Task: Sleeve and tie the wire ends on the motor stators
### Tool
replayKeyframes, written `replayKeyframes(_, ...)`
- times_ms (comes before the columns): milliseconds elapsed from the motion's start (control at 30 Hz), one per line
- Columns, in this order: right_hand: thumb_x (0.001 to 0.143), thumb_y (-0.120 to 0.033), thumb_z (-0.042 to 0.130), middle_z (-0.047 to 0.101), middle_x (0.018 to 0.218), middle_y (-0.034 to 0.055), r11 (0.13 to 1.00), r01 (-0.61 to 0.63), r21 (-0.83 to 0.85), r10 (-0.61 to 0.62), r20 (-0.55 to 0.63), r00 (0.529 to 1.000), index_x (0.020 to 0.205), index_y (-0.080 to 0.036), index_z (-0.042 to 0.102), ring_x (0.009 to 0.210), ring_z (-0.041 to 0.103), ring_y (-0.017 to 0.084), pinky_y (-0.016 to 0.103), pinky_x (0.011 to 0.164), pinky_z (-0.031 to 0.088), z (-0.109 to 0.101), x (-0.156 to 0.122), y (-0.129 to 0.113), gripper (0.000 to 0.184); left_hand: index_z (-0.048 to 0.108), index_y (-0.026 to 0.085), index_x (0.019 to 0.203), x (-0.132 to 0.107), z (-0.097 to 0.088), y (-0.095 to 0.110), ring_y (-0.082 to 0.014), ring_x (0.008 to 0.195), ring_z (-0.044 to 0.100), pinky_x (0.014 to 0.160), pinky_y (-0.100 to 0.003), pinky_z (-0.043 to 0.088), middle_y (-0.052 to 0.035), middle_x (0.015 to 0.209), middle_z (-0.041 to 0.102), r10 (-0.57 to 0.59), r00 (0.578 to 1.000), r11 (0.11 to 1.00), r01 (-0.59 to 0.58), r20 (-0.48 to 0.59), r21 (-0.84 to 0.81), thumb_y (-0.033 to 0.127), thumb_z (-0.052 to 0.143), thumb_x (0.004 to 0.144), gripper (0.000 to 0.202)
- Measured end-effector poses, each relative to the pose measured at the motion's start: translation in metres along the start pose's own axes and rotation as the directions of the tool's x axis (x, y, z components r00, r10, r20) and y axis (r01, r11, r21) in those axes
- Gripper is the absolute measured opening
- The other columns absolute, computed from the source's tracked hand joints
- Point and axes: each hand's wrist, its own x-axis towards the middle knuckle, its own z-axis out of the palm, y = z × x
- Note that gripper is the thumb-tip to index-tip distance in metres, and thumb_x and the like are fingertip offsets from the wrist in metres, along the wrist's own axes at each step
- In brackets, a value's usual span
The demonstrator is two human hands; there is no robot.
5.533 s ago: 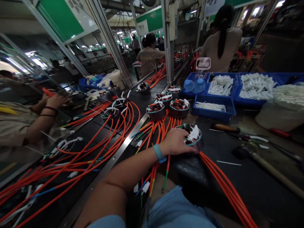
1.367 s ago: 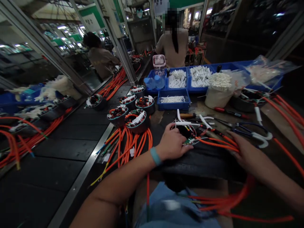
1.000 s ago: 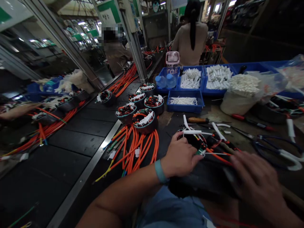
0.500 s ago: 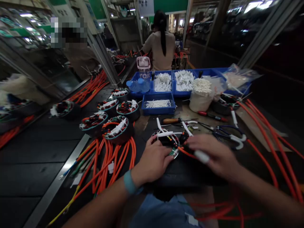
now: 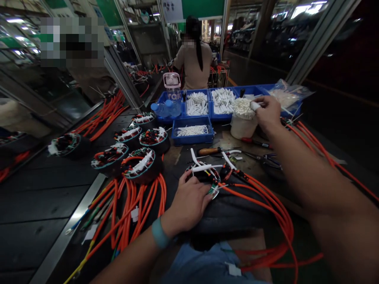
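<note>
My left hand (image 5: pixel 189 201) lies on the near side of a round wound motor stator (image 5: pixel 204 175) on the bench in front of me, its fingers curled against the rim. Thick orange cables (image 5: pixel 266 201) run from the stator to the right and loop back toward me. My right hand (image 5: pixel 266 112) is stretched out to a white container heaped with short white tubes (image 5: pixel 243 118), and its fingers pinch one white tube above the heap.
Several more stators (image 5: pixel 139 163) with orange leads stand at the left beside a black conveyor (image 5: pixel 44 197). Blue bins of white tubes (image 5: pixel 194 132) line the back. A screwdriver (image 5: pixel 211 150) and scissors (image 5: pixel 266 157) lie behind the stator. A person (image 5: pixel 194 59) stands further back.
My right hand has left the stator and reached out to the white container at the back right. The left hand has stayed on the stator.
</note>
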Motion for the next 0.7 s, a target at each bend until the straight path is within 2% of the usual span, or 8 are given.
replayKeyframes(67, 0.077, -0.017, 0.053, 0.063, 0.095, 0.0088, 0.999, 0.026, -0.034, -0.025, 0.023, 0.999, 0.096, -0.012, 0.067, 0.078, 0.058, 0.018, 0.03, 0.07, 0.045, -0.005, 0.0, 0.001, 0.024, 0.064, 0.022, 0.091, -0.001, 0.002, 0.001, -0.0196, 0.087, 0.052, 0.107, -0.051, 0.018, -0.0016, 0.082, 0.067, 0.009, 1.0, 1.0, -0.008, -0.021, 0.025, 0.028, 0.042, 0.092, 0.023)
replayKeyframes(200, 0.066, -0.007, 0.057, 0.065, 0.088, 0.0064, 0.981, 0.116, -0.157, -0.082, 0.206, 0.975, 0.081, -0.016, 0.071, 0.084, 0.058, 0.021, 0.033, 0.078, 0.044, -0.017, 0.009, -0.004, 0.022, 0.064, 0.022, 0.092, -0.003, 0.005, 0.003, -0.0193, 0.087, 0.052, 0.107, -0.05, 0.018, -0.0014, 0.081, 0.066, 0.013, 0.999, 0.999, -0.011, -0.046, 0.052, 0.027, 0.042, 0.092, 0.022)
replayKeyframes(267, 0.07, -0.006, 0.052, 0.064, 0.096, 0.0071, 0.983, 0.069, -0.172, -0.046, 0.131, 0.99, 0.091, -0.017, 0.07, 0.091, 0.057, 0.021, 0.034, 0.082, 0.042, -0.025, 0.022, -0.006, 0.03, 0.063, 0.022, 0.094, -0.004, 0.005, 0.003, -0.0192, 0.088, 0.052, 0.107, -0.05, 0.018, -0.0009, 0.081, 0.065, 0.012, 0.999, 0.999, -0.01, -0.051, 0.053, 0.026, 0.043, 0.091, 0.021)
replayKeyframes(367, 0.075, -0.002, 0.045, 0.059, 0.112, 0.013, 0.974, -0.105, -0.2, 0.099, -0.039, 0.994, 0.107, -0.011, 0.064, 0.104, 0.052, 0.022, 0.036, 0.089, 0.037, -0.038, 0.044, 0.002, 0.039, 0.063, 0.022, 0.092, -0.004, 0.005, 0.001, -0.0189, 0.086, 0.052, 0.107, -0.05, 0.018, -0.0001, 0.08, 0.065, 0.014, 0.999, 0.999, -0.012, -0.051, 0.036, 0.025, 0.043, 0.091, 0.019)
replayKeyframes(433, 0.074, -0.001, 0.05, 0.062, 0.102, 0.0147, 0.961, -0.194, -0.196, 0.197, -0.004, 0.98, 0.098, -0.004, 0.066, 0.098, 0.054, 0.021, 0.036, 0.086, 0.037, -0.043, 0.053, 0.015, 0.028, 0.062, 0.022, 0.09, -0.003, 0.006, 0.0, -0.0192, 0.086, 0.052, 0.106, -0.051, 0.018, -0.0001, 0.08, 0.065, 0.014, 0.998, 1.0, -0.013, -0.055, 0.018, 0.025, 0.044, 0.09, 0.018)
replayKeyframes(533, 0.075, -0.008, 0.063, 0.063, 0.076, 0.0049, 0.961, -0.229, -0.154, 0.256, 0.184, 0.949, 0.082, -0.006, 0.067, 0.075, 0.057, 0.014, 0.032, 0.076, 0.043, -0.041, 0.053, 0.037, 0.008, 0.062, 0.022, 0.089, -0.002, 0.006, -0.002, -0.0199, 0.088, 0.051, 0.105, -0.051, 0.019, -0.0001, 0.081, 0.065, 0.013, 0.998, 1.0, -0.013, -0.067, -0.001, 0.024, 0.045, 0.089, 0.016)
replayKeyframes(633, 0.083, -0.021, 0.063, 0.061, 0.072, -0.0017, 0.963, -0.257, -0.081, 0.27, 0.239, 0.933, 0.082, -0.009, 0.064, 0.065, 0.057, 0.009, 0.029, 0.071, 0.048, -0.035, 0.047, 0.054, 0.012, 0.061, 0.022, 0.089, -0.001, 0.006, -0.003, -0.0197, 0.087, 0.052, 0.105, -0.051, 0.02, 0.0002, 0.08, 0.065, 0.018, 0.998, 1.0, -0.018, -0.065, -0.003, 0.025, 0.046, 0.089, 0.016)
replayKeyframes(700, 0.087, -0.026, 0.059, 0.061, 0.07, -0.0019, 0.96, -0.278, -0.013, 0.276, 0.186, 0.943, 0.081, -0.009, 0.063, 0.062, 0.056, 0.007, 0.027, 0.067, 0.049, -0.032, 0.046, 0.061, 0.019, 0.061, 0.022, 0.088, -0.001, 0.007, -0.003, -0.0194, 0.086, 0.052, 0.105, -0.051, 0.02, 0.0, 0.078, 0.064, 0.026, 0.997, 1.0, -0.026, -0.073, 0.002, 0.026, 0.045, 0.09, 0.017)
